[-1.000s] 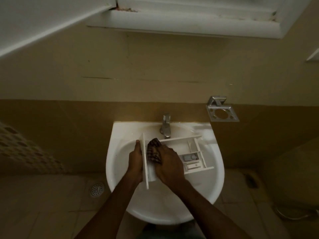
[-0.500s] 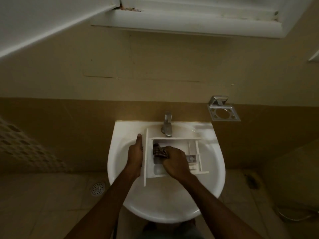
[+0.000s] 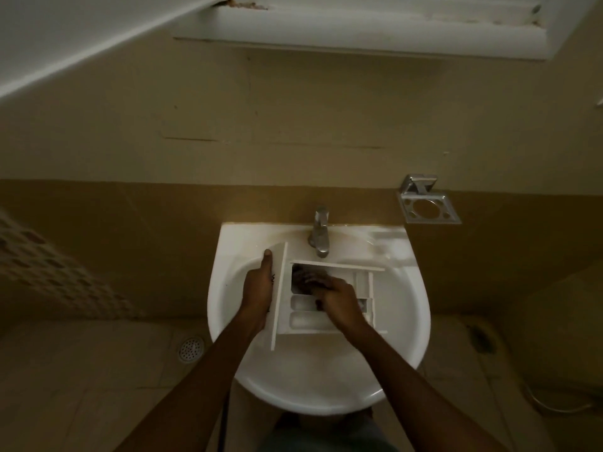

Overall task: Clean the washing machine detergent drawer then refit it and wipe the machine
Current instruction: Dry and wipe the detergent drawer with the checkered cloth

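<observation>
The white detergent drawer [image 3: 303, 318] lies in the white sink [image 3: 313, 380], its front panel at the left and its compartments facing up. My left hand [image 3: 259, 288] grips the front panel, thumb along its outer face. My right hand [image 3: 336, 300] presses a dark checked cloth [image 3: 301, 277] into the large far compartment. The cloth is blurred and partly hidden by my fingers. The washing machine is out of view.
A chrome tap [image 3: 319, 233] stands at the back of the sink, just beyond the drawer. A metal soap holder [image 3: 427, 208] is fixed to the wall at the right. A floor drain [image 3: 191, 349] lies left of the sink. A hose [image 3: 554, 406] lies at the lower right.
The drawer has turned flatter and squarer in the sink. My right hand with the cloth has moved from the front panel deeper into the far compartment. The left hand keeps its grip.
</observation>
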